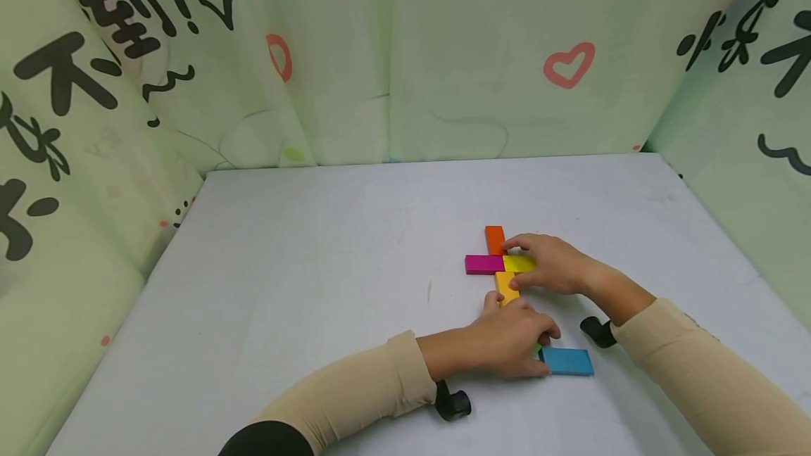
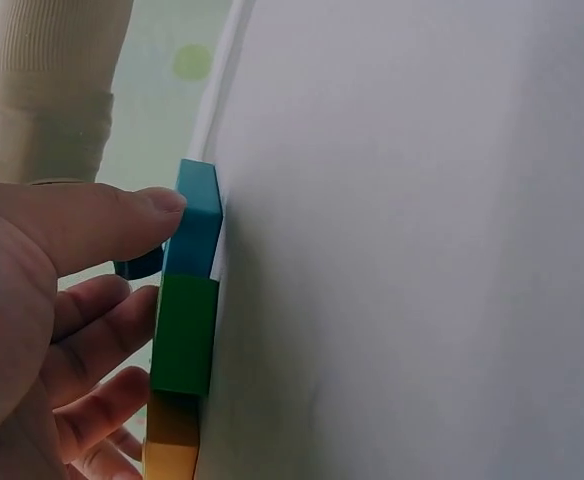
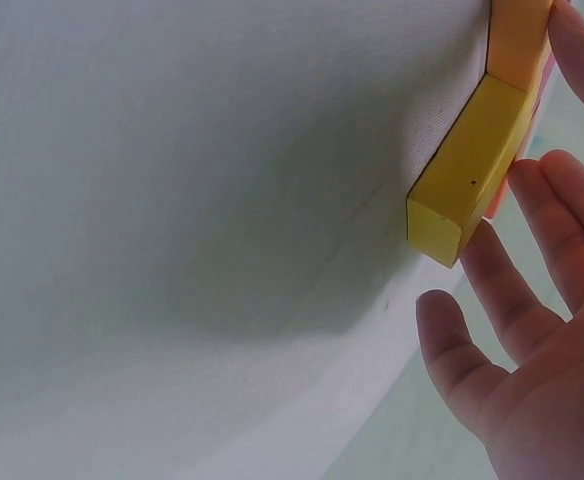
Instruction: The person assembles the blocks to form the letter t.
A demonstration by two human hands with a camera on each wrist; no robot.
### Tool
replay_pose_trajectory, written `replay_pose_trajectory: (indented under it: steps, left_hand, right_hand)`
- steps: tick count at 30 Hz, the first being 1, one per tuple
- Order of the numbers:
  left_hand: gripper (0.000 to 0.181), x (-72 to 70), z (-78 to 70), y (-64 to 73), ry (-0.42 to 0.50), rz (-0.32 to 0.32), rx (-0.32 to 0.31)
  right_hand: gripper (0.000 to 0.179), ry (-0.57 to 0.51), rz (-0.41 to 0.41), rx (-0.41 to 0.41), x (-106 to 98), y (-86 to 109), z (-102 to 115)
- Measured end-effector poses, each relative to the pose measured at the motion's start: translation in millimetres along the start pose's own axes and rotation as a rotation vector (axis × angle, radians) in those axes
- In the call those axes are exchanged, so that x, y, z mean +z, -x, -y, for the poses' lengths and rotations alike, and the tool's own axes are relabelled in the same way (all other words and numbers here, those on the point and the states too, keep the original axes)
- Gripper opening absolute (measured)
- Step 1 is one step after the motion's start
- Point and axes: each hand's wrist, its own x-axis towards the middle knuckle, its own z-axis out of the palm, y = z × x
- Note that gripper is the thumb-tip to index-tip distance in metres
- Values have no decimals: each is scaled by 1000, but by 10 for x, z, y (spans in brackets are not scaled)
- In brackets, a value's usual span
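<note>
Flat coloured blocks lie in a joined figure on the white table. My left hand [image 1: 507, 340] lies over its lower part, the thumb against the blue block [image 1: 568, 362] and the other fingers reaching over the green block [image 2: 184, 335] to the amber block [image 1: 505, 284]. The green one is mostly hidden from the head view. My right hand [image 1: 560, 264] reaches in from the right, its thumb at the amber block and its fingers spread over the yellow block [image 1: 516, 263] toward the orange block [image 1: 494, 239]. The magenta block [image 1: 484, 264] lies left of the yellow one.
Dark wrist cameras [image 1: 453, 402] stick out below both sleeves. A pale green curtain [image 1: 469, 55] with black characters and hearts stands behind and beside the white table [image 1: 304, 259]. The table's far edge runs along the curtain.
</note>
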Motion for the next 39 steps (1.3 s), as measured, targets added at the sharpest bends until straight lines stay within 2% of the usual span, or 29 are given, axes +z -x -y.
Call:
replay_pose_trajectory:
  steps: [15,23,28,39]
  left_hand:
    - [43,-88,116,116,37,-17,-51]
    - [44,-108,208,174,18,-43,-93]
    - [41,-125,282,226,11,-61,-97]
    - [45,-144,266,288,-25,-26,-113]
  right_hand:
    - [62,-2,6,9,-10,-4,6]
    - [64,2,1,7,0,-4,1]
    - [63,6,-2,9,3,-3,7]
    - [61,24,2,10,11,6,14]
